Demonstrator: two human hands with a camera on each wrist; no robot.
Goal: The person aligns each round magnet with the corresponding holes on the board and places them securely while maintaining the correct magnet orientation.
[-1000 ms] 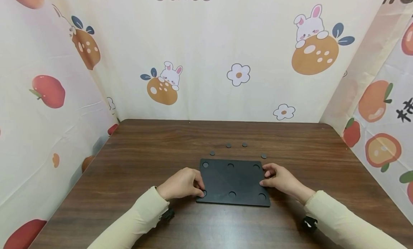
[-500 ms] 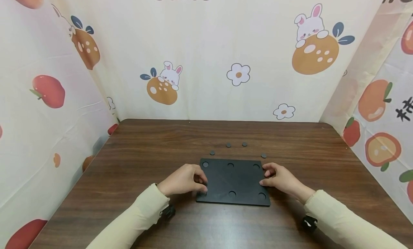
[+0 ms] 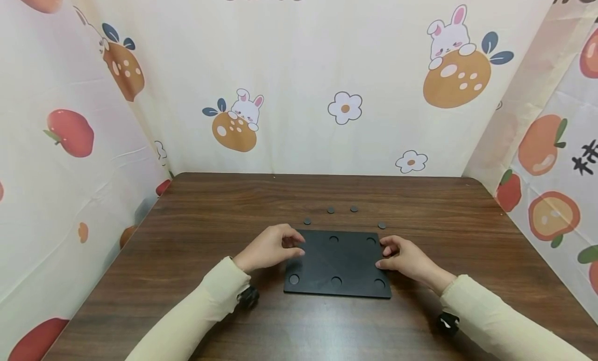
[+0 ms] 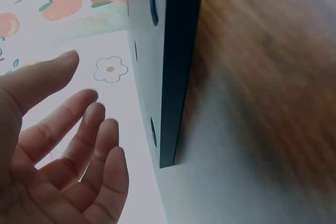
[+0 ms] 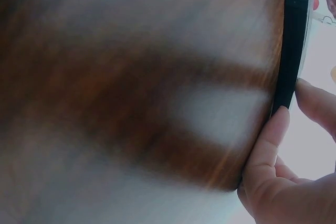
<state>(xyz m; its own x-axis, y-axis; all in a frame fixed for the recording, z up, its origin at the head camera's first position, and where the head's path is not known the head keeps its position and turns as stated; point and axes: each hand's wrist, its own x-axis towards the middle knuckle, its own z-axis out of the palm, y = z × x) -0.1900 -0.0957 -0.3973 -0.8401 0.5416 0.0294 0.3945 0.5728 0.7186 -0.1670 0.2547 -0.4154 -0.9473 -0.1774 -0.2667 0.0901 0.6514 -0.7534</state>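
A flat black board [image 3: 341, 259] with round recesses along its near and far edges lies on the table. In its near-left recess sits a dark grey disc [image 3: 294, 279]. My left hand [image 3: 271, 248] hovers over the board's left side, thumb and fingers apart, nothing between them in the left wrist view. It hides the far-left corner. At the right edge, my right hand [image 3: 407, 259] pinches the board, thumb [image 5: 315, 103] on the upper face and forefinger [image 5: 275, 127] against the side. Behind the board lie several loose discs, among them a left one [image 3: 307, 221] and a right one [image 3: 381, 225].
The brown wooden table [image 3: 210, 210] extends around the board on all sides. A printed curtain [image 3: 299, 49] rises behind the table's far edge, with further curtains at the left and right. Each wrist carries a small black device [image 3: 248, 297].
My left hand has lifted off the near-left corner and moved toward the far-left one, uncovering the disc in the near-left recess. My right hand has stayed at the board's edge.
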